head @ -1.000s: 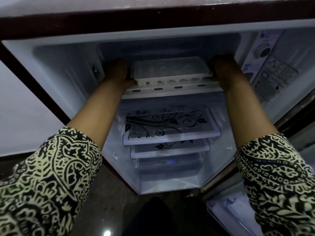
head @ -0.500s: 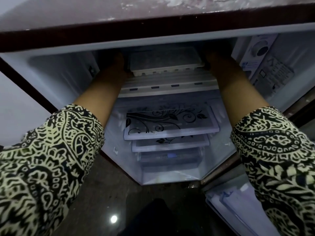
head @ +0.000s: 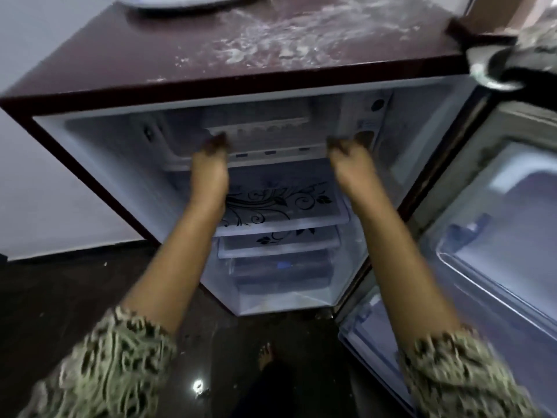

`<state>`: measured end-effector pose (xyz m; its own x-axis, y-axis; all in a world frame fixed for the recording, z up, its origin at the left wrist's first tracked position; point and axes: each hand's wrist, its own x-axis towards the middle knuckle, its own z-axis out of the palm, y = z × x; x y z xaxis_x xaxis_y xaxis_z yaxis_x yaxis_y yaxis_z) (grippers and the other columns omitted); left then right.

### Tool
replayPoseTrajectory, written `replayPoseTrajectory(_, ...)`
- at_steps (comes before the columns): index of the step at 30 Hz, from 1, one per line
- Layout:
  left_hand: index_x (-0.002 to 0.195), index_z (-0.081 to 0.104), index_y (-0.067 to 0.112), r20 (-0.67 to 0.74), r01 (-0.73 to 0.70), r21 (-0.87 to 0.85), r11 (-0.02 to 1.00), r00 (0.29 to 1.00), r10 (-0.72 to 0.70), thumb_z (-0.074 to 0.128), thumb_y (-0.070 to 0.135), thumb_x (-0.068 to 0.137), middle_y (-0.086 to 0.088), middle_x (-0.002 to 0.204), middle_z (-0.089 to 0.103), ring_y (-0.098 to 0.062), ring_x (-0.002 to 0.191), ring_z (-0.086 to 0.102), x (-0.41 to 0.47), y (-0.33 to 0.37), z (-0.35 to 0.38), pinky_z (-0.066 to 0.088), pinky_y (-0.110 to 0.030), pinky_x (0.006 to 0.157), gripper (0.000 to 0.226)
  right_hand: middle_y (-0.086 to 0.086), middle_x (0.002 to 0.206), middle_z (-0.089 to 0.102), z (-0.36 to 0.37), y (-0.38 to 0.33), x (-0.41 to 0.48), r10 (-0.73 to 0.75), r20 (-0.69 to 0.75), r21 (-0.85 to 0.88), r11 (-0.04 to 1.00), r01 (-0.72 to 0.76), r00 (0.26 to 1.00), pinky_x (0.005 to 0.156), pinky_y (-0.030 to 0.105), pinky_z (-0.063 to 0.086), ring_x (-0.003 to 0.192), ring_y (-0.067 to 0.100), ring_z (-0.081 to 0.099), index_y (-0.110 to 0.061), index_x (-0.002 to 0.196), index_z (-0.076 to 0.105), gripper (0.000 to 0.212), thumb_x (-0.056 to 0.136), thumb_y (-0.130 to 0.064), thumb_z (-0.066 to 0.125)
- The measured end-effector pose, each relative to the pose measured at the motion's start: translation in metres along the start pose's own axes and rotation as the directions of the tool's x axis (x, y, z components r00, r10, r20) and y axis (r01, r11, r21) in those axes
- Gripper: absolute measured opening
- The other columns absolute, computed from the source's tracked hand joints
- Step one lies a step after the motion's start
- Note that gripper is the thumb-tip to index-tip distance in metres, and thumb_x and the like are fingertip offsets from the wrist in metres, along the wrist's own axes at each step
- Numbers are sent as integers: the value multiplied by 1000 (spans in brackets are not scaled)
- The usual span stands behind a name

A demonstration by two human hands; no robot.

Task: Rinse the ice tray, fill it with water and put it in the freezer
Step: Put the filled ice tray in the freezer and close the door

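Dark floor (head: 60, 291), fridge (head: 120, 55) open: ice tray (head: 259, 128) sits in the freezer (head: 180, 137) just beyond my left hand (head: 214, 147), grip unclear in blur; right hand (head: 343, 150) loosely curled, empty. Probably brimful, stiff: hold both ends, level.

Wears a loose printed top, seen only by its two sleeves. Shows on the left sleeve (head: 114, 366), at the near left corner, dense black swirls and paisley-like curls over a pale yellow-cream ground. Repeats the same print on the right sleeve (head: 461, 378), at the near right corner. Too smeared by blur on both for finer motifs. Ends each sleeve in a wide, soft cuff, well short of the wrist. Leaves the forearms bare from the cuffs out to the left hand (head: 214, 147) and right hand (head: 346, 152). Goes unshod: one bare foot (head: 266, 354), toes visible, near bottom centre. Wears a dark garment (head: 271, 396) just nearer, detail lost in shadow.
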<state>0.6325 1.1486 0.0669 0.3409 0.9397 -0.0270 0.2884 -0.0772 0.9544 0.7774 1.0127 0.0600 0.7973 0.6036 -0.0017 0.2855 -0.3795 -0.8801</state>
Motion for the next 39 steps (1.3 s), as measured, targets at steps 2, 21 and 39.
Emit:
replayPoseTrajectory(2, 115, 63, 13, 88, -104, -78, 991, 990, 111, 48, 17, 101, -7, 109, 65, -10, 94, 57, -85, -10, 10, 45, -24, 83, 21, 4, 116, 63, -32, 28, -76, -30, -37, 8, 999, 31, 999, 89, 28, 44, 105, 20, 57, -15, 124, 58, 32, 94, -13, 45)
replayPoseTrajectory(21, 141, 47, 21, 842, -898, 161, 410, 342, 418, 44, 11, 90, -3, 142, 50, -23, 134, 36, -421, 46, 175, 5, -44, 118, 51, 19, 116, 60, -270, 122, -362, -4, -407, -732, 599, -323, 914, 95, 46, 32, 107, 38, 51, -5, 119, 60, 38, 84, -18, 52)
replayPoseTrajectory(39, 120, 64, 14, 816, -706, 136, 695, 478, 326, 35, -1, 84, -1, 146, 48, -16, 147, 20, -395, 6, 26, 21, -39, 118, 49, 12, 158, 12, -165, 19, -446, 108, 226, -782, 613, 114, 968, 104, 28, 31, 138, 24, 33, -8, 151, 6, 62, 98, -31, 30)
